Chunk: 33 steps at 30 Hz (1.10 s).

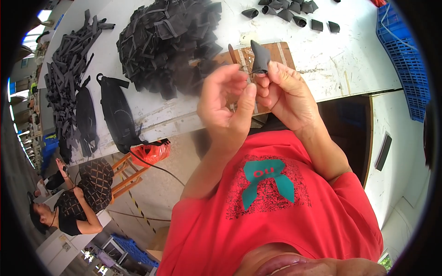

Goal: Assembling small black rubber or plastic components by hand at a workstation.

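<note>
My right hand pinches a small dark grey fabric piece, folded into a cone that points up above my fingers. My left hand is curled beside it, with fingertips at the cone's lower edge and the thumb pressed against my right thumb. Both hands are raised in front of my red shirt, over the near edge of the white table. A wooden board lies on the table just behind the hands.
A heap of black fabric pieces, a pile of dark strips and black pouches lie on the left. Several folded cones sit at the top. A blue crate is on the right. Another person sits lower left near a wooden stool.
</note>
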Available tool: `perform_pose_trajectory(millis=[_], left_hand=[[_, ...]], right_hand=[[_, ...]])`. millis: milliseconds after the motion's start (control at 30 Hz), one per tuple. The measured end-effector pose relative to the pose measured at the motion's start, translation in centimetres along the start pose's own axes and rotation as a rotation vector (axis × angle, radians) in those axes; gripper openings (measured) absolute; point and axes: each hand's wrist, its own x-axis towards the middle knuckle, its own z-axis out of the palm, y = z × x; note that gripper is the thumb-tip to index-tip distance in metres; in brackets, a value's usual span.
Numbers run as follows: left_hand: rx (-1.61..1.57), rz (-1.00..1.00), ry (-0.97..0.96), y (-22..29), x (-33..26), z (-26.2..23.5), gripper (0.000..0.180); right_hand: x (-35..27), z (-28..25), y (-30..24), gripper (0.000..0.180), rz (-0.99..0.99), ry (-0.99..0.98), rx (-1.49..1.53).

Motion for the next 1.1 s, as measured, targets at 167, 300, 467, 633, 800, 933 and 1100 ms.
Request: perform_pose_trajectory(millis=[167,300,467,633,800,933,1100], left_hand=[[0.03,-0.071,0.025,-0.8,-0.4,0.9,0.013],[0.118,-0.031,0.023,-1.2,-0.5,0.5,0.011],[0.199,-0.093,-0.098,-1.4,-1.5,-0.1,0.007],[0.337,-0.274,-0.157,-4.1,-3.8,-2.7,0.006],[0.91,-0.011,-0.182,-5.9,-1.5,-3.9,0.016],[1.077,0.147,-0.177,-5.5,0.6,-2.7,0.03],[1.152,0.208,-0.179,-7.6,1.5,-3.5,0.017]], right_hand=[[-0.7,-1.1,1.3,0.016,0.087,0.029,0.044],[-0.9,-1.2,1.5,0.015,0.103,0.066,-0.02],[-1.5,-1.9,0.9,0.014,0.034,0.129,-0.403],[0.2,-3.3,-3.8,0.014,0.088,0.209,-0.75],[3.7,-8.1,-11.3,0.045,-0.587,0.522,-1.061],[1.0,-7.2,-5.5,0.03,-0.286,0.373,-0.917],[-0.7,-6.4,-0.3,0.019,0.084,0.249,-0.867]])
